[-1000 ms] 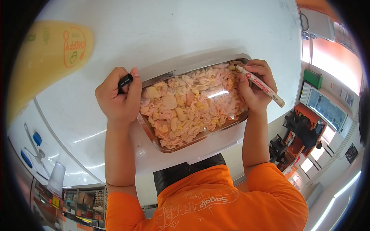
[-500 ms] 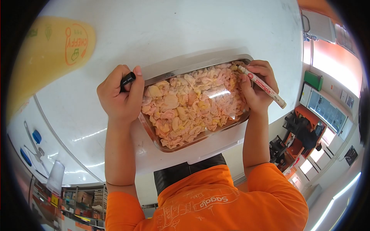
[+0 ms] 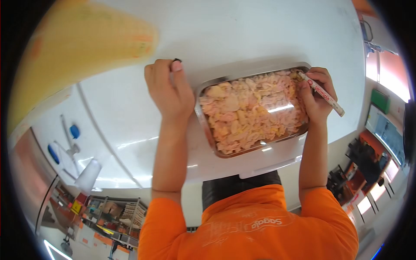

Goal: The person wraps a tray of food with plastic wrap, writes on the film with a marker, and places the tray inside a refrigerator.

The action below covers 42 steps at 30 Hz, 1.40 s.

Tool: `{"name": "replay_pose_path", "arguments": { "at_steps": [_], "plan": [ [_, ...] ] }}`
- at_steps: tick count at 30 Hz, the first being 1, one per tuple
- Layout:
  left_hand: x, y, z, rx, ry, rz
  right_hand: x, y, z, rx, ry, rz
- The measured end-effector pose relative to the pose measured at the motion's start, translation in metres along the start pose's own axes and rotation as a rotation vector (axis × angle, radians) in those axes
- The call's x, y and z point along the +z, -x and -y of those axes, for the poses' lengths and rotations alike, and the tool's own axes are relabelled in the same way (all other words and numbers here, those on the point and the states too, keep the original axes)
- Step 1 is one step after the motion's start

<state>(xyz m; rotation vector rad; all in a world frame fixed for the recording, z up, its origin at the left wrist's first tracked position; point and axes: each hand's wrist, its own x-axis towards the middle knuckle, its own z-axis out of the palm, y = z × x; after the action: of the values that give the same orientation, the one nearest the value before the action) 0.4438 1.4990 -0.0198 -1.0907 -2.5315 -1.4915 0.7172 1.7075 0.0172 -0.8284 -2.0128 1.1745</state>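
A metal tray (image 3: 203,123) of pale, pinkish-yellow raw meat pieces (image 3: 242,110) lies on the white table, and a clear, shiny cover stretches over it. My right hand (image 3: 319,109) pinches a white marker pen (image 3: 324,94) with red lettering, its tip at the tray's far right corner. Left of the tray, my left hand (image 3: 170,89) is closed around a black marker cap (image 3: 177,60), of which only a small end shows. That hand is beside the tray's left rim, apart from the meat.
A large yellow plastic package (image 3: 86,47) lies at the upper left of the white table (image 3: 242,30). Blue-capped items (image 3: 74,131) and a translucent cup (image 3: 88,175) sit at the lower left. Shelves (image 3: 117,212) stand beyond the table, and a person in dark clothes (image 3: 368,158) is at right.
The view has swung left, so the tray and both hands appear farther right. My left hand has drawn away from the tray and turned, hiding most of the cap. The right hand keeps its hold.
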Motion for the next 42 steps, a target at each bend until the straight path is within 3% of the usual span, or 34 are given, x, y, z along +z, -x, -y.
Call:
{"name": "replay_pose_path", "arguments": {
  "at_steps": [2,5,9,12,13,14,15,17,20,22,23,24,27,29,33,34,37,40,42],
  "plan": [
    [0.002,-0.004,0.001,0.113,-0.264,0.03,-0.008,-0.004,0.002,0.032,-0.004,0.007],
    [-0.009,0.007,-0.008,0.025,-0.223,0.16,-0.013,-0.002,0.004,0.035,0.034,0.03],
    [-0.067,0.029,-0.036,-0.03,-0.238,0.061,-0.013,-0.013,0.03,-0.009,0.026,0.016],
    [-0.145,0.127,-0.063,-0.084,-0.257,0.225,-0.024,-0.003,0.036,-0.05,0.002,-0.002],
    [-0.17,0.175,-0.08,0.077,-0.26,0.286,-0.04,0.007,0.035,-0.09,0.0,-0.016],
    [-0.197,0.222,-0.098,-0.258,-0.044,0.666,-0.051,0.021,0.031,0.088,-0.191,-0.111],
    [-0.217,0.243,-0.13,-0.537,0.121,0.912,-0.066,0.026,0.024,0.187,-0.17,-0.141],
    [-0.219,0.343,-0.128,-0.443,0.103,0.914,-0.107,0.048,-0.003,0.213,-0.229,-0.249],
    [-0.227,0.466,-0.121,-0.88,0.217,0.592,-0.123,0.074,0.024,0.236,-0.245,-0.255],
    [-0.236,0.448,-0.095,-0.878,0.156,0.667,-0.118,0.071,0.024,0.258,-0.219,-0.258],
    [-0.246,0.44,-0.081,-1.074,0.099,0.827,-0.117,0.073,0.025,0.242,-0.234,-0.256],
    [-0.265,0.414,-0.099,-0.993,-0.04,0.895,-0.112,0.077,0.027,0.226,-0.249,-0.254],
    [-0.304,0.372,-0.143,-1.007,-0.037,1.081,-0.104,0.077,0.054,0.201,-0.259,-0.253],
    [-0.302,0.352,-0.15,-0.905,-0.106,1.154,-0.095,0.062,0.068,0.182,-0.282,-0.242],
    [-0.257,0.413,-0.115,-0.686,-0.434,1.181,-0.105,0.069,0.083,0.199,-0.258,-0.226],
    [-0.268,0.395,-0.136,-0.696,-0.476,1.262,-0.11,0.077,0.082,0.196,-0.255,-0.212],
    [-0.292,0.377,-0.162,-0.452,-0.394,1.125,-0.123,0.097,0.086,0.185,-0.227,-0.167],
    [-0.258,0.398,-0.143,-0.262,-0.36,0.895,-0.126,0.094,0.087,0.162,-0.193,-0.109],
    [-0.236,0.407,-0.132,-0.214,-0.444,0.874,-0.121,0.083,0.082,0.16,-0.189,-0.089]
  ]
}}
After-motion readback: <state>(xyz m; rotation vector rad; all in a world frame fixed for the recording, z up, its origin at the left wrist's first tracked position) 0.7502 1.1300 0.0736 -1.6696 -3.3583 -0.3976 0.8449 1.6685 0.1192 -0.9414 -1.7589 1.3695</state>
